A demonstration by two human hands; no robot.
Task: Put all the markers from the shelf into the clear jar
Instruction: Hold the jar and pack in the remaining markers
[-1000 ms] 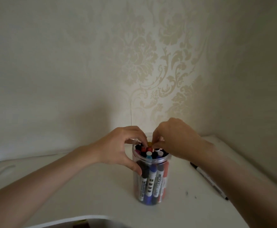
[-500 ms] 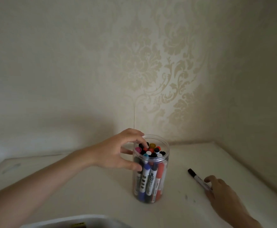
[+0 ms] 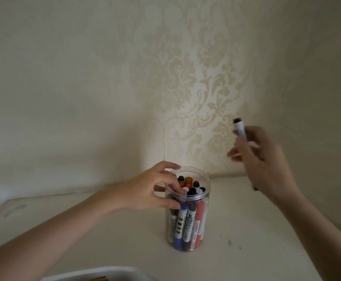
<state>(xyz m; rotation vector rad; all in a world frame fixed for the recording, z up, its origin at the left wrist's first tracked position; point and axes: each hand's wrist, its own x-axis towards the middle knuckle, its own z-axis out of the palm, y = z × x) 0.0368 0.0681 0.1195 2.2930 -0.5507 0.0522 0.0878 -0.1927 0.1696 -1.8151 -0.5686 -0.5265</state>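
Observation:
A clear jar [image 3: 203,220] stands on the white shelf [image 3: 104,240], packed with several upright markers [image 3: 188,224] in blue, red and black. My left hand [image 3: 151,191] grips the jar at its rim, thumb on the front wall and fingers over the far edge. Up to the right of the jar, my right hand [image 3: 263,165] holds a white marker with a dark cap [image 3: 240,128] in the air, cap end pointing up. That hand and marker are blurred by motion.
Patterned wallpaper walls [image 3: 206,78] close off the shelf at the back and right, forming a corner. A white container edge [image 3: 96,275] shows at the bottom. Small dark specks [image 3: 230,242] mark the shelf to the right of the jar.
My right hand left the jar mouth, dropped to the marker lying on the shelf at right, gripped it and lifted it up. My left hand stayed on the jar.

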